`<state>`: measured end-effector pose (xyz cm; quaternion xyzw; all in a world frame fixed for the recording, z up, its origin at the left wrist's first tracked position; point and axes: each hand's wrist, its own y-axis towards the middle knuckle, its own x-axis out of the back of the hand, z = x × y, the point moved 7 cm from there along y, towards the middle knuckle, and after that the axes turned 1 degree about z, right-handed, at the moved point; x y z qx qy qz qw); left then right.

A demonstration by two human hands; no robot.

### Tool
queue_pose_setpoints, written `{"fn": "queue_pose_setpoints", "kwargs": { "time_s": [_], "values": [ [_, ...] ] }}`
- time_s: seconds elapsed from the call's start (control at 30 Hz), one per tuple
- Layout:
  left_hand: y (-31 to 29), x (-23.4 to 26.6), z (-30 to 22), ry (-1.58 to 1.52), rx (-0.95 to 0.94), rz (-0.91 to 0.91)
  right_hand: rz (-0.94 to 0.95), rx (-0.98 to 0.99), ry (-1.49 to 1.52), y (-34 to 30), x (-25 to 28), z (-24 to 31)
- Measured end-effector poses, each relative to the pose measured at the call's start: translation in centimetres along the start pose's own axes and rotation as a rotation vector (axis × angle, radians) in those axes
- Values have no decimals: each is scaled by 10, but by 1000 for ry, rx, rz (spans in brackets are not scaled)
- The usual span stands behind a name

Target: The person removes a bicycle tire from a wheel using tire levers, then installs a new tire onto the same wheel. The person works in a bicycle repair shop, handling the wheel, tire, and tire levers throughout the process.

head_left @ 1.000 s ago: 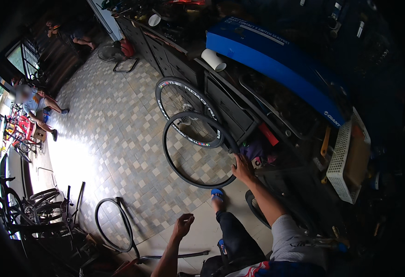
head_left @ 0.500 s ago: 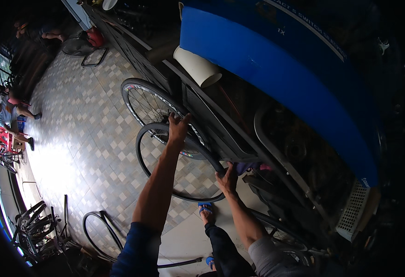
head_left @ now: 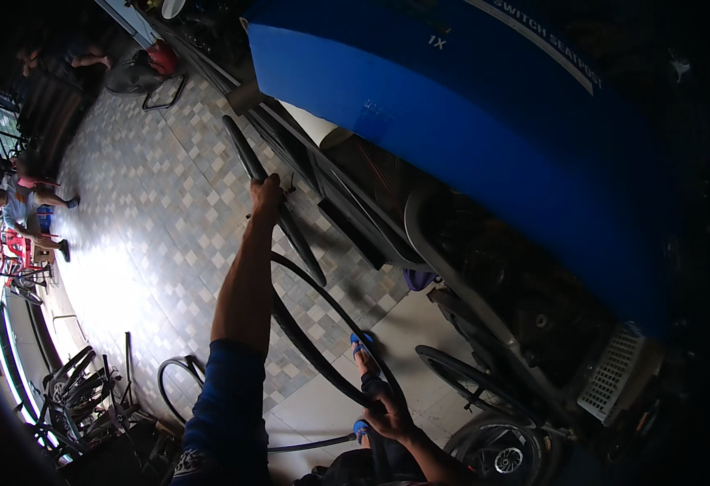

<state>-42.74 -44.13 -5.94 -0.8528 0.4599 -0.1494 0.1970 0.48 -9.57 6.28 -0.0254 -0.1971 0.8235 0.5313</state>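
A bicycle wheel [head_left: 296, 233] with a black tyre is turned nearly edge-on to me, above the tiled floor at the centre-left. My left hand [head_left: 267, 197] is closed around its upper part, beside the hub. Nearer my body, a loose black bicycle tyre [head_left: 310, 350] hangs in a long narrow loop, partly behind my left forearm. My right hand [head_left: 387, 417] grips this tyre at its near end, in front of my legs. Part of the loop is hidden by that hand and the forearm.
A dark metal rack [head_left: 371, 219] with a large blue box [head_left: 452, 146] runs along the right. More wheels [head_left: 505, 455] stand at the lower right. Another tyre [head_left: 178, 381] and several bike parts [head_left: 71, 397] lie lower left. A person [head_left: 27, 215] sits far left.
My left hand has moved left and up, pulling the wheel off the rack and turning it edge-on. The right hand has drawn the loose tyre down toward my body.
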Motion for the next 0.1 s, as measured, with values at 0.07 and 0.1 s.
{"fn": "queue_pose_setpoints", "kwargs": {
  "time_s": [0.07, 0.1],
  "values": [
    [14, 39, -15, 66, -13, -7, -132, 171, 265, -34, 13, -21],
    [21, 58, -18, 23, 14, 95, -96, 105, 236, -42, 8, -47]
  ]
}}
